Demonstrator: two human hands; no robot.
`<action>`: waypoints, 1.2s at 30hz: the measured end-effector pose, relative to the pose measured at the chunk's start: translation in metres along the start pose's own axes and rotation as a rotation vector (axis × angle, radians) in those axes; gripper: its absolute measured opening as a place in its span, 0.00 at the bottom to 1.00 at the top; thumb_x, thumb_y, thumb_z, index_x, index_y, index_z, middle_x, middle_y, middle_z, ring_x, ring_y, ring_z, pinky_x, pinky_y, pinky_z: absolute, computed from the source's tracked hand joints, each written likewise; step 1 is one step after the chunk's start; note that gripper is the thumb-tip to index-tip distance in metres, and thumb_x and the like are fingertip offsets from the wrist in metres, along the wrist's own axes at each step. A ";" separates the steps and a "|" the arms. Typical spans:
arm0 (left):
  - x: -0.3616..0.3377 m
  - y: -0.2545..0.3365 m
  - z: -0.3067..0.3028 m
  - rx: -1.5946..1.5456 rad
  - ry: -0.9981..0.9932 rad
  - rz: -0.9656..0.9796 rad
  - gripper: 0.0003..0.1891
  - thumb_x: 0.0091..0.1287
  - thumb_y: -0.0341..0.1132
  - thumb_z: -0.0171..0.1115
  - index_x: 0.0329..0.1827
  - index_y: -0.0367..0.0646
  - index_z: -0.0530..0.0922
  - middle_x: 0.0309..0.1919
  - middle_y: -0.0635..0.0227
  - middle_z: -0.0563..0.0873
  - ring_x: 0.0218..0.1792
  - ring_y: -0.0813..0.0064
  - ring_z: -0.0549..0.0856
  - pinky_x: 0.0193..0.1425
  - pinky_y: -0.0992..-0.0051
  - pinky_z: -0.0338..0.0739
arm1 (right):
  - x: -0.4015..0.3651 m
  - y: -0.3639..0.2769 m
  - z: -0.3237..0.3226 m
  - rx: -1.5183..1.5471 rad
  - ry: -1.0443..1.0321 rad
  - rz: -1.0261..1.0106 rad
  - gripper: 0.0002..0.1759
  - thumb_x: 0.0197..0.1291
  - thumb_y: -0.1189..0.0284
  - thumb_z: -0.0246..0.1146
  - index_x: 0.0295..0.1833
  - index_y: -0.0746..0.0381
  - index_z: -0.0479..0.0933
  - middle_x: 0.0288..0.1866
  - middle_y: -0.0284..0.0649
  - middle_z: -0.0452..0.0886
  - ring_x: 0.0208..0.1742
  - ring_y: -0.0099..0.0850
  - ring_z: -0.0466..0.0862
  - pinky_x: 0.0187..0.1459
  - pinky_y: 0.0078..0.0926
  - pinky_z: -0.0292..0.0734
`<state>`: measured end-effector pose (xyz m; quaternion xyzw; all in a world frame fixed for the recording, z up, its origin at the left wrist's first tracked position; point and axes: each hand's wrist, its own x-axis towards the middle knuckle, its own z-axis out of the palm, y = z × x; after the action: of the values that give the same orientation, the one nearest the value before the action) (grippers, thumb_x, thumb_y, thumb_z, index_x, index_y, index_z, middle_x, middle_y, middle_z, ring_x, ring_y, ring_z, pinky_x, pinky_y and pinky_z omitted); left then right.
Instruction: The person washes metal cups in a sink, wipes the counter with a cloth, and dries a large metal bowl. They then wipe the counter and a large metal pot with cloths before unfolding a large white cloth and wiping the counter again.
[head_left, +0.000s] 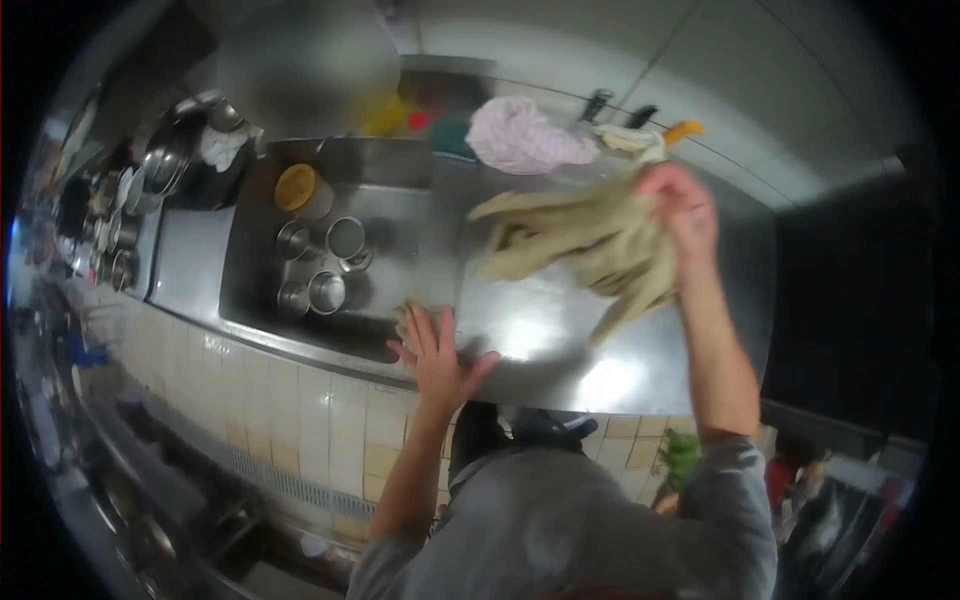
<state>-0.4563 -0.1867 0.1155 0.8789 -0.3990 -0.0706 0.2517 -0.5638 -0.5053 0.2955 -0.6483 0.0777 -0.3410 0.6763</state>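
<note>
My right hand [682, 205] grips one end of a khaki cloth [590, 235], which hangs loosely spread above the steel counter [520, 330] and is blurred by motion. My left hand [440, 355] has its fingers spread over the front right edge of the sink [385, 205]. Under its fingertips lies a small piece of similar khaki cloth [405, 312]. Several metal cups [327, 290] stand in the sink, beside a container with a yellow lid [296, 187].
A pale pink cloth [520, 135] lies at the back of the counter, near a green item [453, 139]. Dark-handled tools [642, 116] and an orange handle [684, 131] are by the wall. Metal bowls [165, 165] are stacked at the left.
</note>
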 end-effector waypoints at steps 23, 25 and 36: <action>0.000 0.011 -0.082 -1.619 0.027 -0.670 0.30 0.61 0.26 0.65 0.68 0.37 0.69 0.58 0.54 0.80 0.55 0.58 0.84 0.54 0.60 0.85 | -0.029 0.141 -0.097 -1.140 -0.090 0.036 0.21 0.63 0.63 0.69 0.58 0.59 0.76 0.71 0.53 0.69 0.70 0.53 0.71 0.71 0.46 0.67; -0.034 -0.025 -0.101 -1.527 0.084 -0.703 0.31 0.61 0.29 0.64 0.69 0.38 0.68 0.57 0.55 0.81 0.53 0.59 0.85 0.52 0.61 0.86 | -0.039 0.167 -0.133 -1.195 -0.042 0.046 0.23 0.62 0.64 0.69 0.59 0.59 0.76 0.72 0.54 0.69 0.71 0.53 0.70 0.71 0.45 0.67; -0.240 -0.168 -0.093 -1.132 0.429 -1.216 0.27 0.66 0.39 0.65 0.67 0.46 0.67 0.60 0.56 0.76 0.58 0.54 0.79 0.53 0.50 0.82 | -0.132 0.120 -0.125 -1.136 -0.247 0.623 0.05 0.57 0.79 0.66 0.39 0.60 0.79 0.41 0.43 0.81 0.41 0.40 0.83 0.44 0.36 0.78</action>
<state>-0.4756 0.1196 0.0939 0.6765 0.2932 -0.2140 0.6407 -0.6889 -0.5431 0.1204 -0.8859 0.3513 0.0415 0.3001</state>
